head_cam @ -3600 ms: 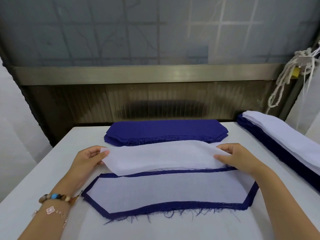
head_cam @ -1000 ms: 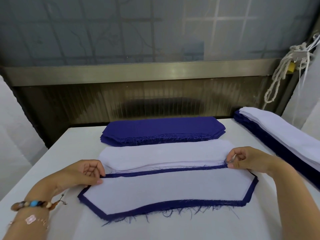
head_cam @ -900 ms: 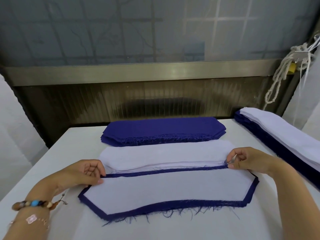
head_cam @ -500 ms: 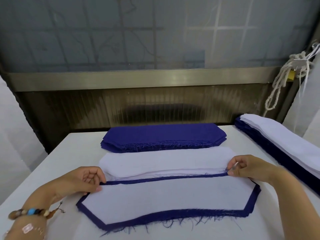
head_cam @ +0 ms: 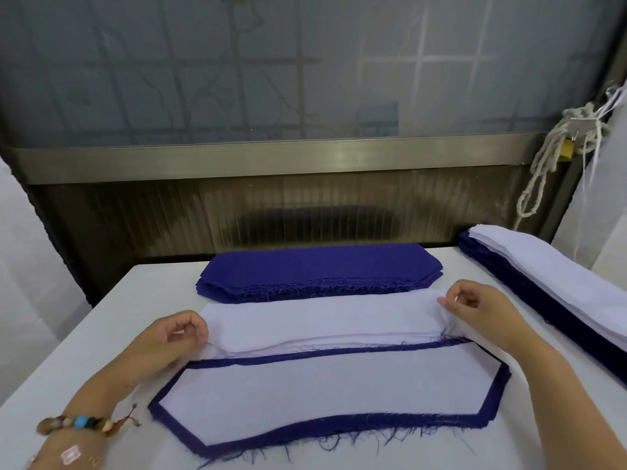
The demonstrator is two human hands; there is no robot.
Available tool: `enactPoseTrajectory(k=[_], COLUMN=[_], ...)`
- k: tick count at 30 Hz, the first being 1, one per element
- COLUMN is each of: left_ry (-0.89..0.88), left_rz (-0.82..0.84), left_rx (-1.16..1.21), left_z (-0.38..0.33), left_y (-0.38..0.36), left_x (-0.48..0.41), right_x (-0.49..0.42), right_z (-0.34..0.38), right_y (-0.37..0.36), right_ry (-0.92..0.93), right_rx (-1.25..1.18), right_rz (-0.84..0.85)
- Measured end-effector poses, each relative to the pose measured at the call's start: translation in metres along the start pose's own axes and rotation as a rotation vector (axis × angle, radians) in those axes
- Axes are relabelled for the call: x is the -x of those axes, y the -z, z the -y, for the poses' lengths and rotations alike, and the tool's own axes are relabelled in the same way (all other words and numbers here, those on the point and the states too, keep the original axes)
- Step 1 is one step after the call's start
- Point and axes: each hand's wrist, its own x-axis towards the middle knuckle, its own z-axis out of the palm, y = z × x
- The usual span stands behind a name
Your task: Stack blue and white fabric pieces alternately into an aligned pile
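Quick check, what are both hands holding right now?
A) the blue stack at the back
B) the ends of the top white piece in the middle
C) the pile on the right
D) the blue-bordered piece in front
B: the left hand and right hand each pinch one end of the top white piece.

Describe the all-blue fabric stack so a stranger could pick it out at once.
Start at the white table and look to its far edge, under the metal window rail. The all-blue stack lies there, just behind the white stack. It alone is solid blue on top; the right-side pile is topped white, and the nearest piece shows white with a blue border.
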Motion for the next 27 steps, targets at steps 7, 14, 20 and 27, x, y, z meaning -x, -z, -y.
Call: enactPoseTrajectory(k=[7,14,20,27], left_ry=[-0.216,-0.450,-0.396,-0.235], left_rz=[-0.328,-0.283,-0.307,-0.410], left_rx=[-0.191,-0.504,-0.563,-0.647], left_z=[-0.005,-0.051,-0.076,-0.095], left_y=[-0.013,-0.027,-0.063,-0.074], left_x=[-0.018,-0.055,-0.082,-0.106], right_x=[-0.010,-0.040,-0.063,-0.091], right_z=[0.016,0.062,0.086,0.096], right_y=[-0.025,-0.058,-0.084,-0.094], right_ry=[0.183,0.361,0.274,0.143], right_rx=[0.181,0.319,0.433,0.462], right_rz=[-0.203,0.034,0.132,0.099])
